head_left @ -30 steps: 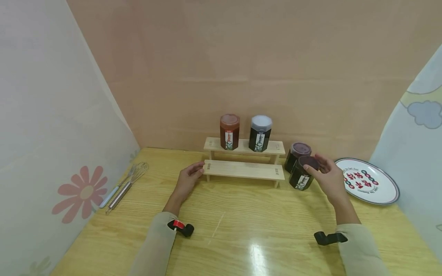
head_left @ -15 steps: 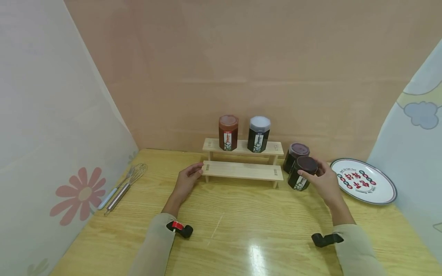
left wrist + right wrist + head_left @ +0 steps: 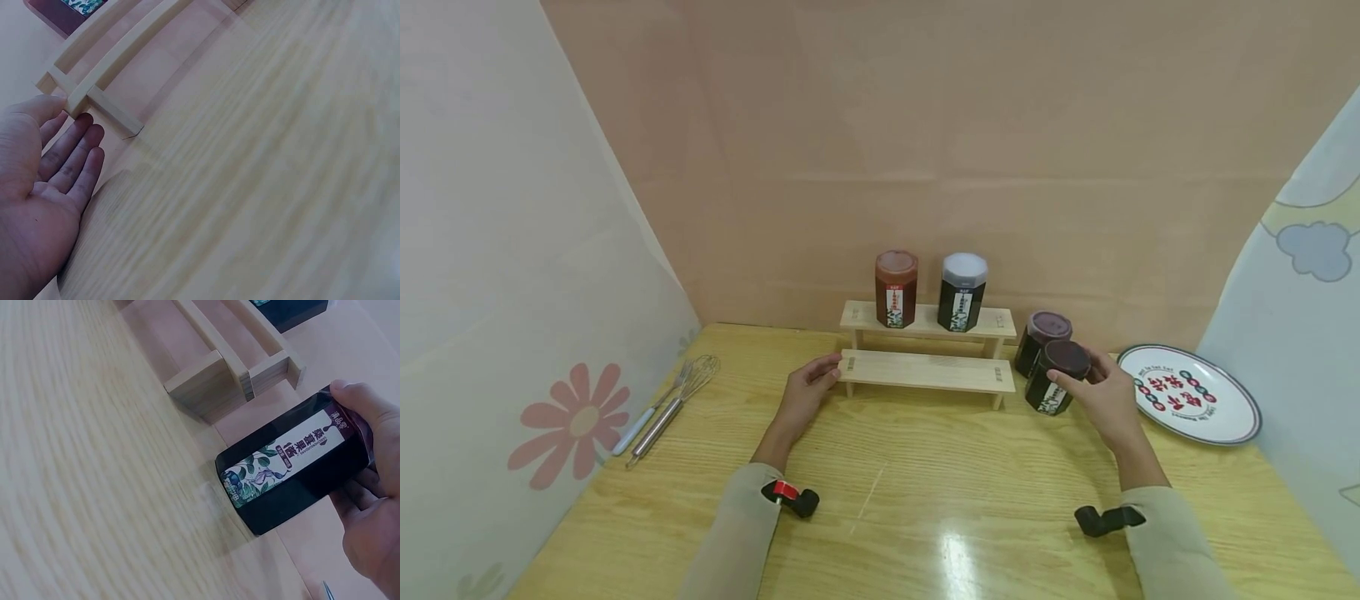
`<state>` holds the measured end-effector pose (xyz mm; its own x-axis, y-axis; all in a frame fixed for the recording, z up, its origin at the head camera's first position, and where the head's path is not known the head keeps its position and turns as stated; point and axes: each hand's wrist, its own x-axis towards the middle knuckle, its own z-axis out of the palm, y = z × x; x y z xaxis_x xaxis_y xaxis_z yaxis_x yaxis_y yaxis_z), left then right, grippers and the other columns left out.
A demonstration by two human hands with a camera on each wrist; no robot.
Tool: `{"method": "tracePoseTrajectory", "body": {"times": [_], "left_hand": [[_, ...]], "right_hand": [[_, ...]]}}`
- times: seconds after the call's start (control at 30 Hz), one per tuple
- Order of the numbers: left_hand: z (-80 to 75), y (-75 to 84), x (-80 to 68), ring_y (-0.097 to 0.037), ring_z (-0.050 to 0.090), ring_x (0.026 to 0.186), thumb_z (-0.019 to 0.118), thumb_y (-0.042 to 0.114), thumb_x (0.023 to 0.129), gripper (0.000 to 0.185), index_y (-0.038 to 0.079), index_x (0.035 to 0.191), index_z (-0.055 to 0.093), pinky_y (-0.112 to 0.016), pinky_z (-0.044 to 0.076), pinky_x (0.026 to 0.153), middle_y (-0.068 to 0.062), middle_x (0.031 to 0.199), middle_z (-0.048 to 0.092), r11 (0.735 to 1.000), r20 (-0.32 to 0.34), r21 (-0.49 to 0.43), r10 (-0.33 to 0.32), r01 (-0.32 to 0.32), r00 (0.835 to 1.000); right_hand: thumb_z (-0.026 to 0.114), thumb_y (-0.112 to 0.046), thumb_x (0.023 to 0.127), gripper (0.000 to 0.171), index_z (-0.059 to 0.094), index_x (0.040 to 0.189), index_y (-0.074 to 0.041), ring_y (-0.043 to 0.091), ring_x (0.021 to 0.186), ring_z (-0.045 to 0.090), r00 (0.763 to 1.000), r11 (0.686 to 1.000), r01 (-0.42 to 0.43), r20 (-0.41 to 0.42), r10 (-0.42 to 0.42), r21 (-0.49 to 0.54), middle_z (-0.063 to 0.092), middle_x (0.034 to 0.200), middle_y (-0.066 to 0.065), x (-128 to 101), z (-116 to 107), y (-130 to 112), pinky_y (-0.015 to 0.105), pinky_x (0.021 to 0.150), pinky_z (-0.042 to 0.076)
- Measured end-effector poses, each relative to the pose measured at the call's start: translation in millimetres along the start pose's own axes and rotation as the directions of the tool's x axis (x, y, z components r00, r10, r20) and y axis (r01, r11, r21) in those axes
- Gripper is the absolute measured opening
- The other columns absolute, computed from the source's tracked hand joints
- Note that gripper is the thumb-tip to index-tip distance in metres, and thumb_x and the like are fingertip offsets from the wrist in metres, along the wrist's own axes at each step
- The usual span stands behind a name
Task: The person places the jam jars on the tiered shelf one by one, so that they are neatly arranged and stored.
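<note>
Head view: the right hand [image 3: 1101,396] curls round a dark jar [image 3: 1056,377] standing on the table [image 3: 925,500], just right of a wooden rack [image 3: 928,369]; a second jar [image 3: 1043,337] sits close behind and could be knocked. Left wrist view: the left hand [image 3: 47,169] lies flat, fingers straight, thumb touching the rack's end. Right wrist view: thumb and fingers pinch the jar; a loose hold could tip it.

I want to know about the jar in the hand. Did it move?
Yes. The jar in the right hand shifted slightly left, closer to the shelf.
</note>
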<state>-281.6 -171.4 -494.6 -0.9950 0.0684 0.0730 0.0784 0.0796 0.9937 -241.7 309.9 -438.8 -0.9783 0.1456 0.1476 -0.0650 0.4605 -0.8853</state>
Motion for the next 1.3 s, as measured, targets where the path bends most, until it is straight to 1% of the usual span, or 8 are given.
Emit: {"method": "tracePoseTrajectory", "body": {"times": [0.2,0.3,0.43,0.53,0.73,1.0,1.13,1.3], "left_hand": [[0.5,-0.6,0.2,-0.022,0.056,0.131,0.066,0.023,0.103,0.038,0.013,0.14,0.064,-0.02,0.053,0.101,-0.009,0.145,0.061,1.0,-0.007,-0.003,-0.008,0.008,1.0],[0.4,-1.0,1.0,-0.021,0.056,0.13,0.065,0.024,0.104,0.038,0.014,0.14,0.064,-0.026,0.053,0.105,-0.01,0.144,0.062,1.0,-0.004,0.002,-0.01,0.01,1.0],[0.6,-1.5,1.4,-0.021,0.057,0.127,0.065,0.024,0.104,0.037,0.015,0.139,0.065,-0.037,0.052,0.11,-0.01,0.141,0.062,1.0,-0.007,0.0,-0.014,0.014,1.0],[0.6,-0.9,0.9,-0.02,0.057,0.126,0.065,0.024,0.104,0.037,0.014,0.139,0.065,-0.037,0.052,0.11,-0.011,0.14,0.062,1.0,-0.011,0.001,-0.017,0.017,1.0],[1.1,0.2,-0.5,-0.018,0.058,0.126,0.066,0.024,0.103,0.037,0.013,0.139,0.065,-0.021,0.054,0.1,-0.01,0.142,0.063,1.0,-0.009,0.008,-0.001,0.001,1.0],[2.1,1.3,-0.9,-0.019,0.057,0.127,0.065,0.021,0.103,0.036,0.013,0.138,0.065,-0.016,0.054,0.096,-0.008,0.144,0.062,1.0,-0.014,0.001,0.007,-0.007,1.0],[2.9,2.3,-1.0,-0.019,0.057,0.128,0.066,0.021,0.103,0.036,0.012,0.138,0.066,-0.015,0.053,0.096,-0.008,0.144,0.062,1.0,-0.007,-0.008,0.007,-0.007,1.0],[2.0,-0.6,0.6,-0.02,0.056,0.13,0.066,0.022,0.103,0.036,0.013,0.137,0.066,-0.013,0.052,0.095,-0.007,0.146,0.062,1.0,-0.009,-0.019,-0.006,0.006,1.0]], "right_hand": [[0.077,-0.031,0.095,0.079,0.038,0.159,-0.008,0.034,0.15,0.043,1.0,1.0,-0.011,0.001,0.011,0.018,0.044,0.159,0.023,1.1,-1.9,0.2,0.004,0.101,0.044],[0.079,-0.031,0.094,0.079,0.04,0.158,-0.007,0.02,0.144,0.051,1.0,1.0,-0.015,-0.017,0.016,0.025,0.048,0.157,0.02,0.0,-3.6,-2.2,0.003,0.098,0.046],[0.081,-0.028,0.092,0.077,0.044,0.156,-0.006,-0.007,0.122,0.057,0.999,0.998,-0.002,-0.034,0.005,0.071,0.061,0.141,0.0,-1.9,-7.0,-5.9,0.002,0.09,0.048],[0.083,-0.024,0.09,0.076,0.046,0.154,-0.006,-0.014,0.113,0.055,1.0,0.991,0.007,-0.031,-0.003,0.132,0.061,0.13,-0.015,-2.9,-9.3,-10.3,0.002,0.088,0.049],[0.082,-0.029,0.091,0.074,0.048,0.154,-0.011,-0.011,0.117,0.057,0.999,0.995,0.012,-0.043,-0.008,0.094,0.06,0.13,-0.017,-4.4,-14.3,-22.8,0.002,0.088,0.049],[0.08,-0.035,0.092,0.075,0.044,0.157,-0.021,0.026,0.15,0.045,1.0,1.0,-0.001,-0.02,0.002,0.007,0.053,0.156,0.002,-5.6,-16.1,-40.7,0.01,0.109,0.043],[0.08,-0.033,0.092,0.076,0.044,0.157,-0.019,0.026,0.149,0.045,0.999,1.0,0.03,-0.013,-0.03,0.002,0.05,0.158,0.008,-7.1,-11.6,-48.8,0.013,0.114,0.041],[0.083,-0.028,0.09,0.074,0.048,0.154,-0.014,0.017,0.142,0.054,0.995,0.994,0.096,0.01,-0.096,0.054,0.052,0.155,0.016,-7.1,3.5,-59.9,0.006,0.102,0.046]]}}
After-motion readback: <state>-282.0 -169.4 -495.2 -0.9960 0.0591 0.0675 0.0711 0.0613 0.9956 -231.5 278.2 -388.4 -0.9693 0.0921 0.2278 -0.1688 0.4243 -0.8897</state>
